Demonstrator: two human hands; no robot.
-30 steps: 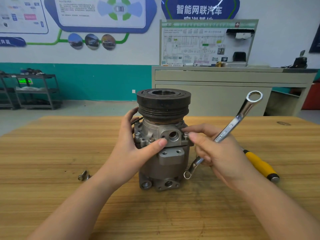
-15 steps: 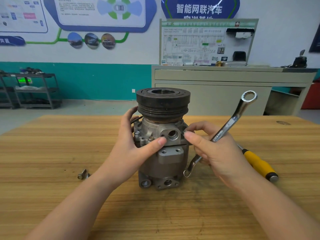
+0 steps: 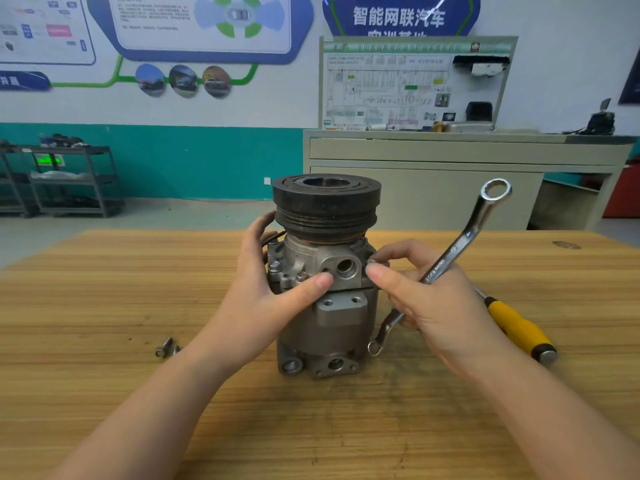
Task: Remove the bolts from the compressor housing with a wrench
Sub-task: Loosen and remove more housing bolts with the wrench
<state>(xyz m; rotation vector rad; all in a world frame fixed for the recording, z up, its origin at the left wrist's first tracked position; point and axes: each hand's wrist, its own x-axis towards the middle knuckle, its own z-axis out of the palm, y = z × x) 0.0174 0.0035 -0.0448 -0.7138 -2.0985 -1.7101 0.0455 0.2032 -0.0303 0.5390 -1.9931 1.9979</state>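
The grey metal compressor [image 3: 325,306] stands upright on the wooden table [image 3: 104,306], its black pulley [image 3: 325,202] on top. My left hand [image 3: 270,296] grips the housing from the left, thumb across the front by the port. My right hand [image 3: 426,306] holds a silver ring wrench [image 3: 460,244] in the palm, its upper ring end up to the right, the lower end beside the housing. Its thumb and forefinger pinch a bolt [image 3: 372,262] at the housing's upper right flange. More bolt heads [image 3: 275,266] sit on the left flange.
Two loose bolts [image 3: 166,348] lie on the table left of my left forearm. A yellow-handled screwdriver [image 3: 519,329] lies to the right behind my right hand. Beyond the table stand a grey cabinet [image 3: 450,174] with a display board and a metal shelf rack [image 3: 62,181].
My right hand has shifted slightly left with the wrench, whose upper end now stands steeper. Its fingertips stay on the bolt at the flange. The left hand keeps its grip.
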